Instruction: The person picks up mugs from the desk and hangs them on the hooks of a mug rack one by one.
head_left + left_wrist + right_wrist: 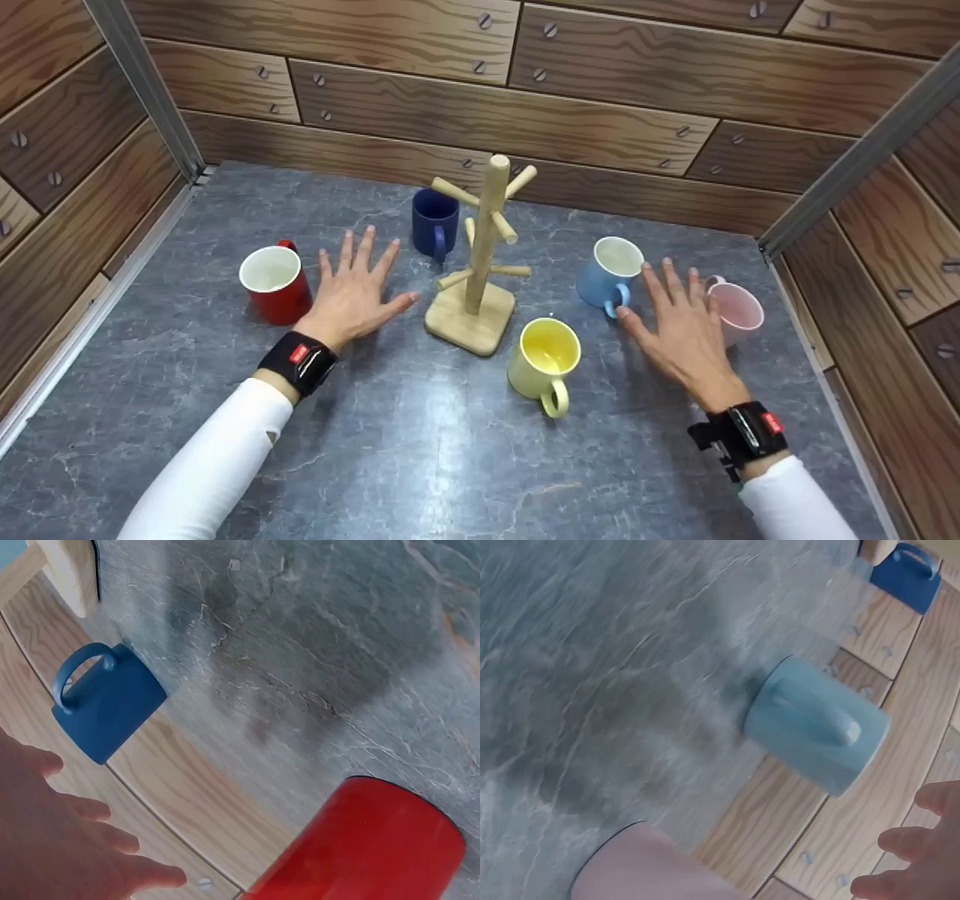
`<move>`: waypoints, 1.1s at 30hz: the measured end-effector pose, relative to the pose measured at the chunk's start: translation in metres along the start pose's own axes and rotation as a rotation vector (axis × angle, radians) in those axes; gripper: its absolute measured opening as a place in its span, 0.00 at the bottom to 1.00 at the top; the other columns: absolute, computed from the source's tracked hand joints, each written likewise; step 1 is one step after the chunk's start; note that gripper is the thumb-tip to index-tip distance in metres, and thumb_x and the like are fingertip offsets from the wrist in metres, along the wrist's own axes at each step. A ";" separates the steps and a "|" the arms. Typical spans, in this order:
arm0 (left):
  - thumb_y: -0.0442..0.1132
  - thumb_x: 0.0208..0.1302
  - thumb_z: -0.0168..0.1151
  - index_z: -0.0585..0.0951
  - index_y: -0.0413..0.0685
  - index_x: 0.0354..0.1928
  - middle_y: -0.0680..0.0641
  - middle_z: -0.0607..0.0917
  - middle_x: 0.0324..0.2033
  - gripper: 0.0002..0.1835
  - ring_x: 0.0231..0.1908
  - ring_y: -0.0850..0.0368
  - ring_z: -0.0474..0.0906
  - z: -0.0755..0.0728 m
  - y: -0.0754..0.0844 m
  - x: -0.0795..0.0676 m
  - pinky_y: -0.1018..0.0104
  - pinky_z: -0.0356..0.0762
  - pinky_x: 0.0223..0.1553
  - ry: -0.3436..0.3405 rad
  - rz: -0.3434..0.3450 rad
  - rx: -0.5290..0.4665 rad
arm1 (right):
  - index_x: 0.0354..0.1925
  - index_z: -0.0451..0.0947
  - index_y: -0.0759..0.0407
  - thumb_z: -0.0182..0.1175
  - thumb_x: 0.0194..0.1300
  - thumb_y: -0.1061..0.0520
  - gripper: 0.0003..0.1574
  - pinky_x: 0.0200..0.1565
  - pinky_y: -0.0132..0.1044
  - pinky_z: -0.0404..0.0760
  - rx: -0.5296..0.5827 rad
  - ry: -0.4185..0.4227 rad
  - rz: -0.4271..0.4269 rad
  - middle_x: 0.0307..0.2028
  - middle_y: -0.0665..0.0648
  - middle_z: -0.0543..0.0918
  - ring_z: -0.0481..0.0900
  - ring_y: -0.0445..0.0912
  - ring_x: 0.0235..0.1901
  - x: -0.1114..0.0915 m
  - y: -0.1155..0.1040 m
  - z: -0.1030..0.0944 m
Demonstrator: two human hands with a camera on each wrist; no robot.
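Observation:
My left hand is held with fingers spread, between a red mug and a wooden mug tree. It holds nothing; the left wrist view shows it beside the red mug and a dark blue mug. My right hand, fingers also spread, is between a light blue mug and a pink mug, partly hiding the pink one. Nothing is in its grasp. In front of the mug tree stands a yellow mug, upright, handle towards me. The tree's pegs hold no mugs.
The grey marbled table carries all the mugs and the tree. Wood-patterned panels rise at the back and both sides, with metal posts in the corners. Behind the tree's left side stands the dark blue mug.

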State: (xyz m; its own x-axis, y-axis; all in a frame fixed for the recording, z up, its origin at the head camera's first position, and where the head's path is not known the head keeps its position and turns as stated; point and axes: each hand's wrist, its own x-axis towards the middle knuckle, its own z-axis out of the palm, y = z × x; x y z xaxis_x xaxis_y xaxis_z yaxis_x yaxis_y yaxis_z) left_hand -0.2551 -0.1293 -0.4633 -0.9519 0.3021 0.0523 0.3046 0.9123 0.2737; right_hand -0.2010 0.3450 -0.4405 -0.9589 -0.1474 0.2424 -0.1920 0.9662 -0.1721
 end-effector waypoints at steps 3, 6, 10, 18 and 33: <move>0.79 0.67 0.44 0.49 0.57 0.84 0.37 0.39 0.82 0.52 0.79 0.30 0.31 0.000 -0.002 -0.001 0.22 0.30 0.70 0.005 0.001 0.005 | 0.82 0.54 0.54 0.50 0.74 0.27 0.52 0.71 0.76 0.42 0.008 0.009 -0.026 0.80 0.69 0.52 0.44 0.76 0.76 0.000 -0.009 -0.001; 0.79 0.67 0.44 0.49 0.57 0.84 0.37 0.39 0.82 0.52 0.79 0.30 0.31 0.000 -0.003 -0.003 0.22 0.31 0.70 0.008 0.002 0.012 | 0.82 0.54 0.53 0.50 0.74 0.27 0.52 0.71 0.76 0.42 0.016 0.008 -0.049 0.80 0.69 0.52 0.44 0.74 0.77 -0.001 -0.020 -0.002; 0.79 0.67 0.45 0.49 0.57 0.84 0.37 0.40 0.82 0.53 0.79 0.30 0.31 0.000 -0.003 -0.004 0.21 0.31 0.70 0.012 0.004 0.011 | 0.82 0.55 0.53 0.52 0.74 0.28 0.51 0.71 0.75 0.46 0.037 0.004 -0.087 0.80 0.67 0.52 0.44 0.73 0.77 -0.002 -0.034 -0.002; 0.79 0.67 0.44 0.49 0.58 0.84 0.38 0.39 0.82 0.52 0.79 0.31 0.30 0.000 -0.002 -0.005 0.22 0.31 0.71 0.004 0.005 -0.005 | 0.80 0.58 0.53 0.54 0.74 0.31 0.49 0.69 0.75 0.54 0.045 0.003 -0.179 0.80 0.64 0.55 0.50 0.72 0.77 -0.006 -0.063 0.002; 0.78 0.68 0.45 0.52 0.56 0.83 0.38 0.42 0.82 0.52 0.79 0.32 0.33 -0.001 0.000 -0.007 0.23 0.35 0.72 0.014 -0.002 -0.018 | 0.80 0.60 0.50 0.52 0.70 0.23 0.53 0.72 0.68 0.57 0.139 -0.157 -0.251 0.80 0.62 0.53 0.54 0.68 0.76 -0.013 -0.108 0.016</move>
State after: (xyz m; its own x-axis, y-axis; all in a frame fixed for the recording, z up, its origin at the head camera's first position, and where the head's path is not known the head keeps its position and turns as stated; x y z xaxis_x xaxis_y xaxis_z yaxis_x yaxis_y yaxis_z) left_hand -0.2485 -0.1315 -0.4625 -0.9528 0.2964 0.0657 0.3024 0.9076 0.2912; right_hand -0.1712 0.2392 -0.4401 -0.8963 -0.4187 0.1458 -0.4430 0.8589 -0.2569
